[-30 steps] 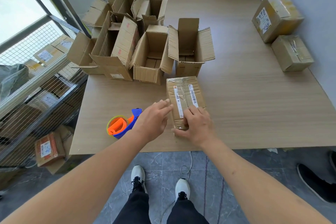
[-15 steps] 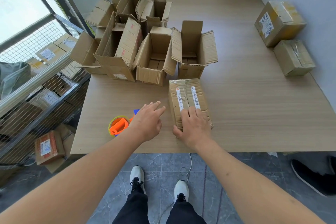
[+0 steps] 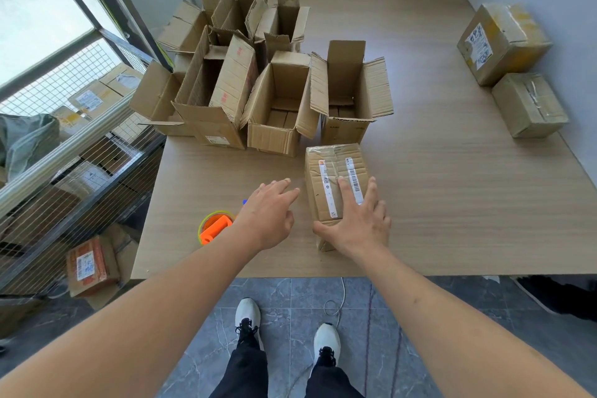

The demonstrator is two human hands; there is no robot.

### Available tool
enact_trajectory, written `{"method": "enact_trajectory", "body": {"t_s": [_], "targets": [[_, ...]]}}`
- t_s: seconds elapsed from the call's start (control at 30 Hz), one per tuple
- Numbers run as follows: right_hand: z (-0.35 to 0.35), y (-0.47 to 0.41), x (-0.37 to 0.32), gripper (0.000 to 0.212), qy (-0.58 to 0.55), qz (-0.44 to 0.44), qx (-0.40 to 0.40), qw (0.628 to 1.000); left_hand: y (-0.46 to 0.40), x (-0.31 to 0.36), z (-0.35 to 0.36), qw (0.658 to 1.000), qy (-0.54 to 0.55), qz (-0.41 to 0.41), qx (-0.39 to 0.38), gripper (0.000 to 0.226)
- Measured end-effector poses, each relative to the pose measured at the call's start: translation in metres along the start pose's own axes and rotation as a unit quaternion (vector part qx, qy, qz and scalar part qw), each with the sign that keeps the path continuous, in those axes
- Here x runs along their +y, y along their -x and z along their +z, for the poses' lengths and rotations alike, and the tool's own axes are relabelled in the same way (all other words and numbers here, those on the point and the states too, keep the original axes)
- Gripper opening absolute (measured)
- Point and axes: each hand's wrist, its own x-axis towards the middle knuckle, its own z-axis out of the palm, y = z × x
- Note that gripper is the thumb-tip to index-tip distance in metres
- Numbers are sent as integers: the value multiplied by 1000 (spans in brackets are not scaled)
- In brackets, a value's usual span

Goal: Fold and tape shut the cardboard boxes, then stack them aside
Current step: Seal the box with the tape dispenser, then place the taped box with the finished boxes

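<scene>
Step in hand, by my read: one small box (image 3: pixel 336 186) is closed and lying flat on the table (image 3: pixel 452 203), tape glossy across its top and two barcode strips showing, so folding + taping look done for this one; stacking aside is not yet done. Box sits near the front edge, just at 6 o'clock of the cluster of open boxes (image 3: pixel 281 107), which have flaps up and are untaped. Two sealed boxes (image 3: pixel 513 71) rest well apart at abt 2 o'clock, by the wall; likely the stack spot. R hand (image 3: pixel 355 220) lies flat on the near end of the small box, fingers straight and spread, thumb out toward 9 o'clock along the near corner; pressing or smoothing, not curled round anything. L hand (image 3: pixel 269 213) hovers over the table just at 9 o'clock of the box, fingers extended toward 1 o'clock, relaxed, holding nothing, apart from the box by a narrow gap. Tape dispenser (image 3: pixel 216 228) (orange, w/ blue part mostly hidden behind L wrist) sits at 9 o'clock of L hand, untouched. Next move prob. calls for both hands on the box sides, lift, carry toward 2 o'clock, then pull an open box fwd. Can't tell if the box's underside is taped.
</scene>
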Motion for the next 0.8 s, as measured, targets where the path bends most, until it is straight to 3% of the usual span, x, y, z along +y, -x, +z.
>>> {"method": "enact_trajectory", "body": {"t_s": [0.47,0.8], "targets": [[-57,41,-27,105,-12,47,5,999,-8,-2,-69,997,-17,78,10,62],[-138,86,-49,102,-30,108,98,989,-2,18,-149,981,-46,172,74,56]]}}
